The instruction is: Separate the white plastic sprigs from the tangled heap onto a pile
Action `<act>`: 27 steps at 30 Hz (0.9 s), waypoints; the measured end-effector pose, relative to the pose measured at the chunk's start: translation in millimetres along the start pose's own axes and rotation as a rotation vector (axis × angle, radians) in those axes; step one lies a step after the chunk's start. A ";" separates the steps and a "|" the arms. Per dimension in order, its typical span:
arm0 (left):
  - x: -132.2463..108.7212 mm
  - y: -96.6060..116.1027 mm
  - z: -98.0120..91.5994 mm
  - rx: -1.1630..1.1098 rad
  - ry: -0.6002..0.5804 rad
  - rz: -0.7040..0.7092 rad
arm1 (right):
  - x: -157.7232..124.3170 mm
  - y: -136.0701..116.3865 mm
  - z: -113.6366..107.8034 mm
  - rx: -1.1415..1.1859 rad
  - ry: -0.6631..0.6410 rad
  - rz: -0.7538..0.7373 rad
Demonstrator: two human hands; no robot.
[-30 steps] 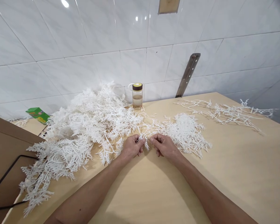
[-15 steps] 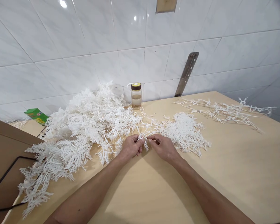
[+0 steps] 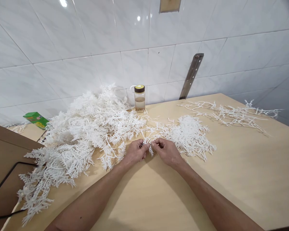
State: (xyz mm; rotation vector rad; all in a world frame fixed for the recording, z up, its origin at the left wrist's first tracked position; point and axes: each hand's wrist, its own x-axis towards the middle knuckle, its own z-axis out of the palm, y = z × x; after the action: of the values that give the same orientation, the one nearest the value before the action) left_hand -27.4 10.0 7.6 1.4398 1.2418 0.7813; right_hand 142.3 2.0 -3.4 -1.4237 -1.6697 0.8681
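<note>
1. My left hand [image 3: 136,151] is closed, thumb against curled fingers, on a thin, white, many-branched sprig [image 3: 151,152].
2. My right hand [image 3: 167,150] faces it from the other side, thumb and forefinger drawn together at the same sprig; I cannot tell exactly which twig they pinch.
3. The sprig sits between my two hands, over the middle of the pale, wood-toned worktop [image 3: 243,179], its fine tips hanging toward me.
4. A big, tangled heap of white, feathery branches [image 3: 86,125] spreads from the worktop's back edge down to its left edge.
5. Just beyond my right hand lies a flatter pile of short white clippings [image 3: 191,136].
6. Long, mostly bare white stems [image 3: 231,115] are strewn near the back right corner.
7. A clear bottle with a dark, yellow-topped cap [image 3: 140,100] stands upright at the back edge, partly filled with liquid.
8. Past the heap, a green printed carton [image 3: 36,119] rests tilted; a brown, board-like panel [image 3: 7,150] rises beside the left edge.
</note>
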 end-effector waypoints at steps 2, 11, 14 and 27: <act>1.7 -2.0 0.2 -0.010 -0.014 0.040 | -0.6 -0.9 1.8 -0.093 0.052 -0.057; 8.3 -6.2 -2.3 0.064 0.023 0.071 | 2.2 5.2 22.0 -0.473 0.308 -0.366; 5.9 -6.0 -1.2 -0.007 0.004 0.067 | 8.9 12.3 17.6 -0.473 0.395 -0.315; 2.7 -0.8 -4.2 -0.162 0.073 -0.086 | 12.6 13.4 -29.6 -0.233 0.378 -0.062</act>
State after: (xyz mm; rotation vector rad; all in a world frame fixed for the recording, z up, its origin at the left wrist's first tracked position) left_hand -30.8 13.6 7.4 1.2286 1.2575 0.8614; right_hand 173.5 17.1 0.6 -1.5679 -1.5473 0.3477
